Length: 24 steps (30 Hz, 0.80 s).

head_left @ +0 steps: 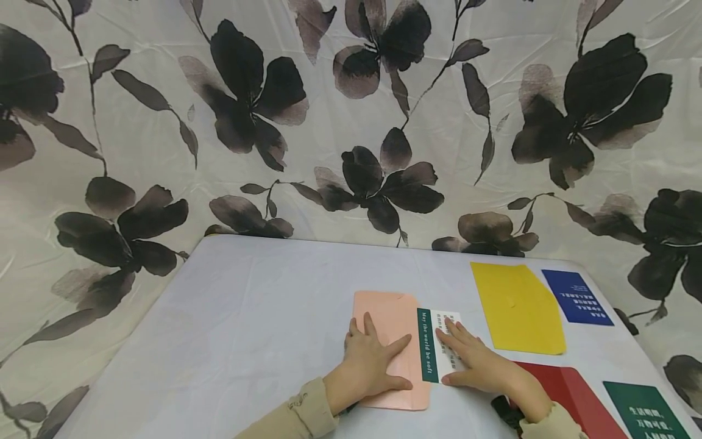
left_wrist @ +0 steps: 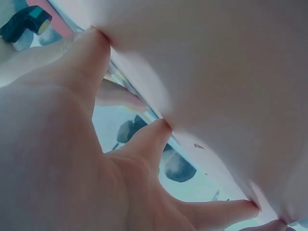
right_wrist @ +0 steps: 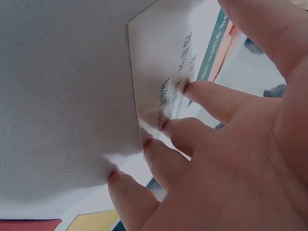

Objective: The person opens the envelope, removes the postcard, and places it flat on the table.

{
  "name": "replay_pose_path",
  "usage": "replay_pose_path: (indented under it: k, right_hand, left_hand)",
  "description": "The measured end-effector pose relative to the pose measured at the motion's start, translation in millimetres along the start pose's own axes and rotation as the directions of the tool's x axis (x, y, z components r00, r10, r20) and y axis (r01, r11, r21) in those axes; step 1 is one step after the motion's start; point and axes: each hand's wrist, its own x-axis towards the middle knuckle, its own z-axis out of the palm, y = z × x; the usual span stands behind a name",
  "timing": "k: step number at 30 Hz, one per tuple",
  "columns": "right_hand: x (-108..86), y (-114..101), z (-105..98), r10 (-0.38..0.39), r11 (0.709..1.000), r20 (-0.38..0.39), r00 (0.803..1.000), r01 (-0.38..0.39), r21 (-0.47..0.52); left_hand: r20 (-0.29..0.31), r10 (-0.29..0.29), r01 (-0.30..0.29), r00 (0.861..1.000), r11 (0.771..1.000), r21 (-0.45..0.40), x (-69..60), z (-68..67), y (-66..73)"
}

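Observation:
A pale pink envelope [head_left: 389, 305] lies flat on the white-covered table. My left hand [head_left: 368, 364] rests on it with spread fingers, and in the left wrist view its fingertips [left_wrist: 166, 126] touch the paper. Against the envelope's right edge lies a white card [head_left: 428, 347] with a green band reading "May the world be soft"; whether its edge is over or inside the envelope I cannot tell. My right hand [head_left: 482, 364] presses on the card with spread fingers. In the right wrist view, fingers touch the printed card [right_wrist: 159, 62], while one fingertip is on the tablecloth beside it.
To the right lie a yellow envelope [head_left: 518, 308] and a blue card [head_left: 578, 297]. Nearer the front right are a red envelope [head_left: 576, 396], partly behind the right forearm, and a green card [head_left: 647, 408]. A floral curtain [head_left: 362, 122] hangs behind the table [head_left: 247, 317].

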Motion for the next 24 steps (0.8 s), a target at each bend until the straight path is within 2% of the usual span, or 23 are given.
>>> replay_pose_path:
  k: [9,19,24]
  right_hand:
    - [-2.0,0.6,-3.1,0.01,0.999,-0.004,1.0,-0.01,0.037]
    - [1.1,2.2,-6.8,0.034,0.999,-0.005,0.999,-0.034,0.032]
    - [3.4,4.4,-10.2,0.02,0.999,-0.005,1.0,-0.02,0.032]
  left_hand:
    - [-0.019,-0.029,0.029,0.999,1.0,0.0,-6.3,1.7,-4.6]
    - [0.007,-0.025,0.025,1.0,0.994,-0.11,-15.8,2.3,-18.0]
    - [0.003,-0.012,0.012,1.0,0.989,-0.145,-18.6,4.8,-26.6]
